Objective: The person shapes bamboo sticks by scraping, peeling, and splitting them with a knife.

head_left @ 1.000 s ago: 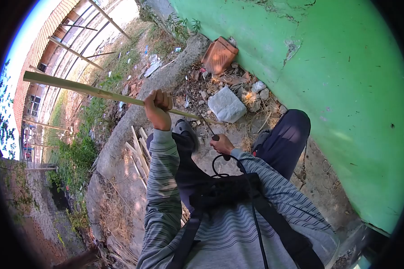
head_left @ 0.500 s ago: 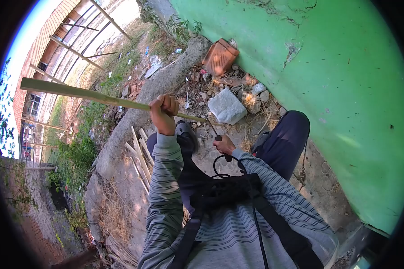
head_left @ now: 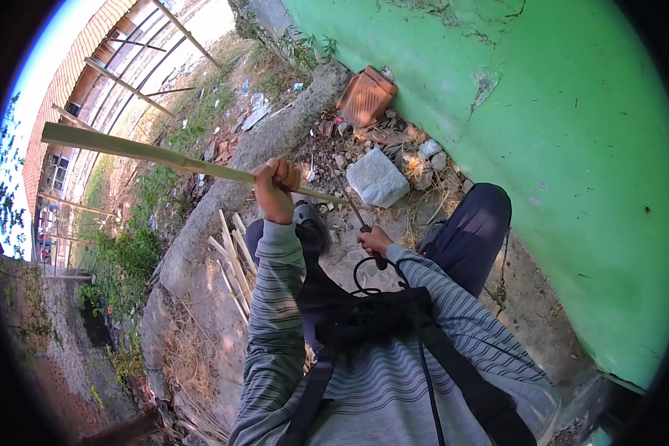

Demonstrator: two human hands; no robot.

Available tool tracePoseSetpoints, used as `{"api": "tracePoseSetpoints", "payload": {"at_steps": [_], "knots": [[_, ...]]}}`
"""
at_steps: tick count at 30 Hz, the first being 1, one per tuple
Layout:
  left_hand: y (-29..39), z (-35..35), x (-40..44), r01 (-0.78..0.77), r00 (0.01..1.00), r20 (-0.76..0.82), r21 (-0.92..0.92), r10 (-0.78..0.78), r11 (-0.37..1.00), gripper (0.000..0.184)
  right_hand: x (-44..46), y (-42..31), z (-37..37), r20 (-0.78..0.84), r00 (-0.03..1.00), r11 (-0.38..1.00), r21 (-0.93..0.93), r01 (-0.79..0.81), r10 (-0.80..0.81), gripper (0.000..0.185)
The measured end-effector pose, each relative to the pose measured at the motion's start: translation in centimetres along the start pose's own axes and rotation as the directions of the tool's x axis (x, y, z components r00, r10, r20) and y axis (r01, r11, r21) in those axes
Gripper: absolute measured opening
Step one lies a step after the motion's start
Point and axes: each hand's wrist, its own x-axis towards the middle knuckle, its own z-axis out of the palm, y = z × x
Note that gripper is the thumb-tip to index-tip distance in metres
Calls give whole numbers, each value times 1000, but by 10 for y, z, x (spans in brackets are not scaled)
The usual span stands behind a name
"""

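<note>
My left hand (head_left: 277, 189) is closed in a fist round a long pale-green bamboo stick (head_left: 149, 154). The stick's thick end points to the upper left, and its thin end slopes down to the right in front of the white block. In my right hand (head_left: 377, 241) is a knife (head_left: 365, 227), gripped by its dark handle. Its narrow blade points up and meets the bamboo near the thin end; whether it cuts in cannot be made out. Several split bamboo strips (head_left: 236, 264) lie on the ground left of my legs.
A white block (head_left: 377, 178) and an orange hollow brick (head_left: 366, 97) lie among rubble ahead. The green wall (head_left: 572, 149) rises close on the right. A low concrete ridge (head_left: 201, 227) runs along the left, with plants beyond. A black cord (head_left: 358, 276) loops near my right hand.
The bamboo stick and my left hand have shifted slightly right. My right hand and the knife have moved a little right too, with both grips unchanged.
</note>
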Motion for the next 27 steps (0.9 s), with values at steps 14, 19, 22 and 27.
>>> {"api": "tracePoseSetpoints", "payload": {"at_steps": [14,19,22,27], "knots": [[3,-3,2,5,1000,16,-45,-5,999,41,19,38,-25,-121,992,983,-180,-48,26,17],[7,-16,1,7,997,71,13,-7,1000,38,42,63,-25,-100,988,991,-40,-126,121,19],[11,-15,5,-6,998,68,96,-1,995,35,45,63,-26,-53,997,998,-42,-50,48,18],[22,14,2,-73,931,-350,111,108,991,36,26,54,-26,-96,993,963,-266,37,-65,22]]}}
